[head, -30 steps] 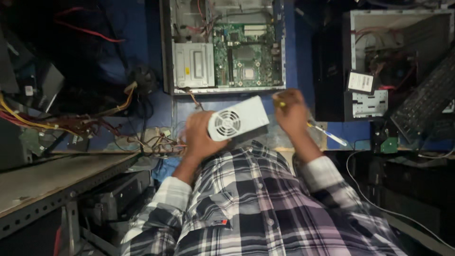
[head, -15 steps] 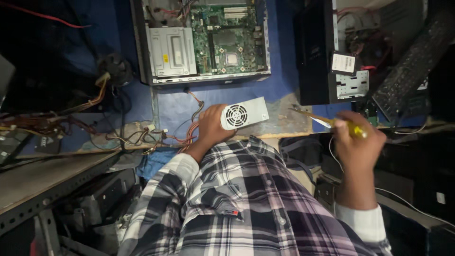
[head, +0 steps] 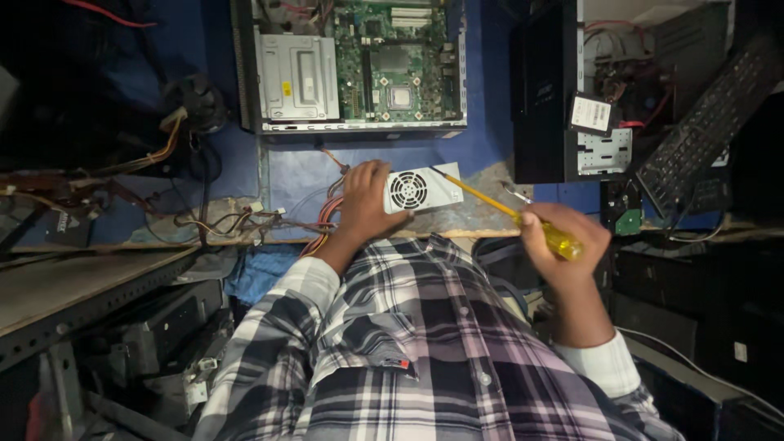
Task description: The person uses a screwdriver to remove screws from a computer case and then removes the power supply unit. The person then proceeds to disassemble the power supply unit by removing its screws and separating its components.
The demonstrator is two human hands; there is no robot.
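Our left hand (head: 365, 204) clasps a boxy grey metal power supply (head: 420, 189) with round fan grille — our right hand (head: 562, 237) fists a yellow-handled screwdriver (head: 510, 214).

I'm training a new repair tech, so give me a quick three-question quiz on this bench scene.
1. True or false: the left hand rests on the grey power supply.
2. The right hand holds: A) pliers B) a yellow-handled screwdriver C) a keyboard.
3. What lies open beyond the power supply, its green board showing?

Key: 1 true; 2 B; 3 an open computer case.
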